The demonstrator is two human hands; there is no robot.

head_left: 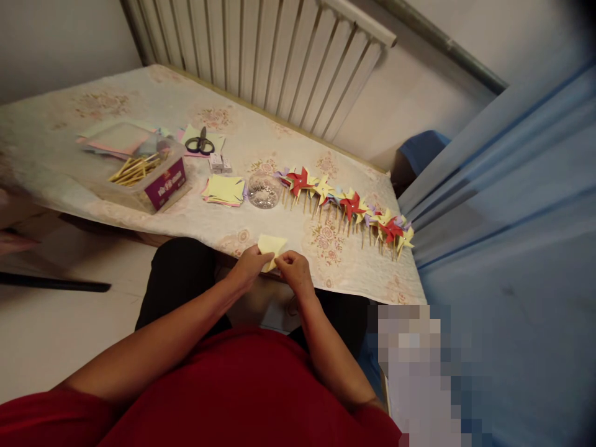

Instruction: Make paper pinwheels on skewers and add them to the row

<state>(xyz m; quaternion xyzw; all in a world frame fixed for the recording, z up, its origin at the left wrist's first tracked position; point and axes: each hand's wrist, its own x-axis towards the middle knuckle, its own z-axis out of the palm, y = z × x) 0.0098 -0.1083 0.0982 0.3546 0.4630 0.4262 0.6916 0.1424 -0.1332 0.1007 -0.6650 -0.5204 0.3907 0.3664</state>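
A small yellow paper sheet [271, 244] is held up at the table's near edge, over my lap. My left hand [252, 264] grips its left side, thumb across the front. At the lower right of the sheet, my right hand [294, 269] pinches a corner between thumb and fingers. Beyond the hands stands a round clear dish [264, 190] of small shiny pieces. Left of the dish lies a stack of cut yellow paper squares [224, 190]. Finished paper pinwheels [352, 206] on sticks, in red, yellow and purple, form a row to the right.
A clear plastic box [170, 162] with a purple label holds wooden sticks [135, 170]. Dark-handled scissors [200, 144] lie on paper, near small white boxes [220, 163]. A floral cloth covers the table [298, 230]. Behind is a radiator [261, 56]; a blue curtain [507, 198] hangs right.
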